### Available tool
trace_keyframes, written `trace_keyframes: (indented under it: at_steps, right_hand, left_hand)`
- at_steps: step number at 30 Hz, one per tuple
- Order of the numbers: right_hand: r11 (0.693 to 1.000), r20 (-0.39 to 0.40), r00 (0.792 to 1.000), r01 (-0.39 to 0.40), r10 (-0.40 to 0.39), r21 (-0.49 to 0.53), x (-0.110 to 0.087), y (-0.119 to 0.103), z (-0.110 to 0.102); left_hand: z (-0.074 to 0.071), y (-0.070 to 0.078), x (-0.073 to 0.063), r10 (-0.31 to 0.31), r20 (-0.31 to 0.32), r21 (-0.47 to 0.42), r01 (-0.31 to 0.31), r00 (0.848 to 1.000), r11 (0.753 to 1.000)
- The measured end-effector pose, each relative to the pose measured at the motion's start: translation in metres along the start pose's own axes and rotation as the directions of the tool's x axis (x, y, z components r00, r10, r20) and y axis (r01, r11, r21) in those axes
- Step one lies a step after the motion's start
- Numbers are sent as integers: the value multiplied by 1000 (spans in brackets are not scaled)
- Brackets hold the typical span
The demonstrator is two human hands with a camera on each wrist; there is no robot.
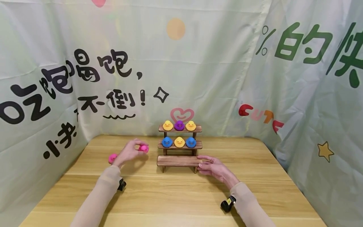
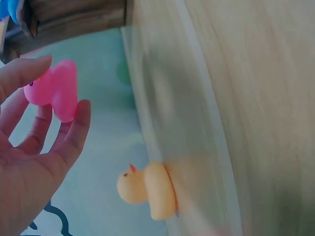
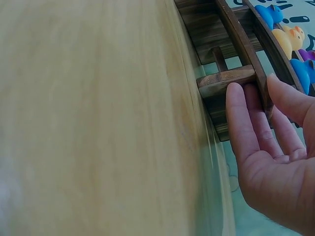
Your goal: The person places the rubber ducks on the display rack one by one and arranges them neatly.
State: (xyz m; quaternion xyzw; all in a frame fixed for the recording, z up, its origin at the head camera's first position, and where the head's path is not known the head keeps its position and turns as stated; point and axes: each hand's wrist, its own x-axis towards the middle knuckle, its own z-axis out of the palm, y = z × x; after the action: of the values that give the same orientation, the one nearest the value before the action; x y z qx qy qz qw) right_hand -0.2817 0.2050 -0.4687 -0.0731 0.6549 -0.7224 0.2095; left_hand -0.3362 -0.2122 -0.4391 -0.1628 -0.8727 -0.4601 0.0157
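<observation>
Left hand (image 1: 130, 153) and right hand (image 1: 214, 169) both reach forward over the table (image 1: 175, 195), 1 on each side of a wooden stand (image 1: 179, 160). A pink duck (image 1: 144, 148) is pinched in the left hand, thumb against 1 side and fingertips against the other, spread only as wide as the toy. It is held up off the tabletop, left of the stand, facing forward. The right hand grips the right end of the stand's lowest board (image 1: 167, 161), its thumb against the upper face and its fingers bent underneath.

The stand rises in 3 tiers. Its middle board (image 1: 199, 145) carries 3 ducks: a yellow duck (image 1: 179, 142) between 2 blue ducks (image 1: 167, 142). Its top board (image 1: 199, 128) carries 3 more, a purple duck (image 1: 179, 125) between 2 yellow ones.

Near the left wrist, a second pink duck (image 1: 112, 158) is partly hidden by the forearm. The left wrist view also shows a yellow-orange duck (image 2: 160, 194) on the table. Long beige sleeves (image 1: 97, 192) cover both arms, and behind the table hangs a pale printed cloth (image 1: 204, 63).
</observation>
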Motion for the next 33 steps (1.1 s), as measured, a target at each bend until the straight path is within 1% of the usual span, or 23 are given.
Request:
trace_keyframes:
  at_steps: [4, 6, 10, 13, 16, 20, 28, 30, 33]
  right_hand:
    - [1000, -14, 1000, -3, 3, 11, -1, 1, -1]
    - [1000, -24, 1000, -5, 5, 17, -2, 1, -1]
    - [1000, -19, 1000, 2, -2, 11, -2, 1, -1]
    - [1000, -10, 1000, 6, -6, 3, -1, 2, -1]
    - [1000, -9, 1000, 4, -4, -5, 0, 2, 1]
    - [1000, -17, 1000, -4, 4, 0, 0, 0, 3]
    - [1000, -20, 1000, 0, 0, 2, 1, -1, 2]
    - [1000, -25, 1000, -9, 10, 8, 1, -1, 2]
    - [1000, -18, 1000, -1, 2, 6, 1, 1, 2]
  left_hand:
    - [7, 11, -2, 35, 61, -5, -34, 998, 999]
    - [10, 15, -3, 62, 86, -5, -62, 994, 998]
    - [16, 20, -7, 94, 109, -17, -92, 990, 996]
    - [20, 22, -11, 91, 117, -42, -86, 989, 995]
    - [23, 23, -15, 78, 108, -50, -73, 991, 996]
    - [26, 25, -20, 48, 79, -43, -45, 996, 998]
    - [34, 38, -24, 63, 51, -81, -59, 997, 995]
    - [37, 41, -24, 78, 48, -72, -74, 996, 995]
    - [41, 43, -24, 105, 43, -69, -102, 994, 992]
